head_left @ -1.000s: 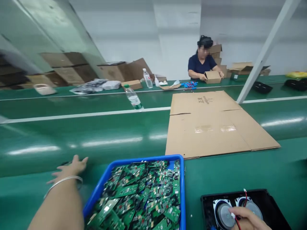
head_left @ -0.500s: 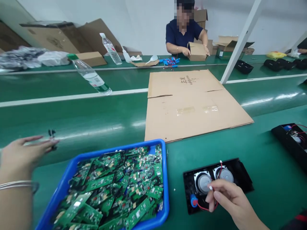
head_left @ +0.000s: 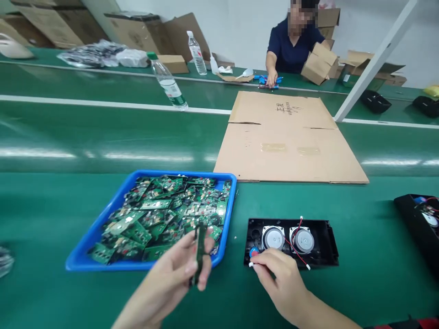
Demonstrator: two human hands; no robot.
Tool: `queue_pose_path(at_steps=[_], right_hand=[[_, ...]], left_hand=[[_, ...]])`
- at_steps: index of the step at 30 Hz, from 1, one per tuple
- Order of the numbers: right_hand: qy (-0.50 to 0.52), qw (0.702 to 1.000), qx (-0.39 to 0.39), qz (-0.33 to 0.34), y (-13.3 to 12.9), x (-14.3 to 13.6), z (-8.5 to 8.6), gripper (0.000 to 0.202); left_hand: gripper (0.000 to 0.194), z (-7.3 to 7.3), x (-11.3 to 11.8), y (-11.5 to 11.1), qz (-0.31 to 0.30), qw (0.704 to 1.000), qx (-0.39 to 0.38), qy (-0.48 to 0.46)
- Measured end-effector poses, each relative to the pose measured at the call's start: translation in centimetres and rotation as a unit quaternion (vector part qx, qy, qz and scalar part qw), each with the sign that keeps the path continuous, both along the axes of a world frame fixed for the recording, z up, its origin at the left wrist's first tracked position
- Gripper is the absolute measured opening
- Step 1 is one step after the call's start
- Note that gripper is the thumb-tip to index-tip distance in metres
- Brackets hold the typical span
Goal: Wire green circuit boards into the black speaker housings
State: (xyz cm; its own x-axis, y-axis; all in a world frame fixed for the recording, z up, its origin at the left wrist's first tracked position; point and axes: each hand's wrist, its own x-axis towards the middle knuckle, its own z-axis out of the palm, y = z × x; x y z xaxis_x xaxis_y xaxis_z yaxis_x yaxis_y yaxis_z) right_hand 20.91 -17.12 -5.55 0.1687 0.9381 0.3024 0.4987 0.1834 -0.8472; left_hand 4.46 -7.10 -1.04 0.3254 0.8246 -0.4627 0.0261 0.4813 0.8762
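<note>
- While the left hand [head_left: 174,274] grasps a green circuit board [head_left: 199,253] between thumb and fingers, the board shows nearly edge-on at the near right corner of the blue plastic tray [head_left: 70,264].
- At the near left corner of the black speaker housing [head_left: 324,242], the right hand [head_left: 283,283] pinches a white connector [head_left: 251,264] between thumb and index finger, just beside the blue cylindrical component [head_left: 253,251].
- Two round speakers [head_left: 274,238] sit side by side in the housing; a red wire [head_left: 297,250] crosses its near edge.
- A strip of the green table [head_left: 236,297] separates the tray's right rim from the housing's left edge; the tray's far rim and the flattened cardboard [head_left: 291,151] lie by the table's far edge.
- The left forearm enters from the near edge of the view, fingers pointing right and away; the right forearm comes from the near right corner, fingertips pointing left.
</note>
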Motion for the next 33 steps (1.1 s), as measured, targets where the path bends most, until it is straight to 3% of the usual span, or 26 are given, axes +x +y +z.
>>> queue_pose_path(at_steps=[3, 8, 17, 26, 33], right_hand=[[-0.051, 0.998, 0.036, 0.011, 0.1, -0.3, -0.4, 0.022], [-0.097, 0.993, 0.067, -0.008, 0.3, -0.1, -0.8, 0.02], [-0.155, 0.978, 0.137, -0.021, 0.6, -0.3, -0.7, 0.012], [-0.28, 0.947, 0.149, -0.05, 0.5, -0.2, -0.4, 0.011], [-0.387, 0.911, 0.142, 0.004, 0.7, 0.3, 0.6, 0.021]], left_hand=[[0.057, -1.2, 1.2, -2.9, 0.01, 0.996, -0.054, -0.067], [0.047, -2.9, 2.3, -4.9, 0.028, 0.999, -0.007, -0.027], [0.045, -4.4, 2.1, -5.5, -0.035, 0.998, 0.046, -0.018], [0.037, -3.9, 2.0, -5.5, -0.086, 0.99, 0.106, -0.033], [0.028, -4.6, 1.9, -5.4, -0.098, 0.984, 0.149, -0.026]])
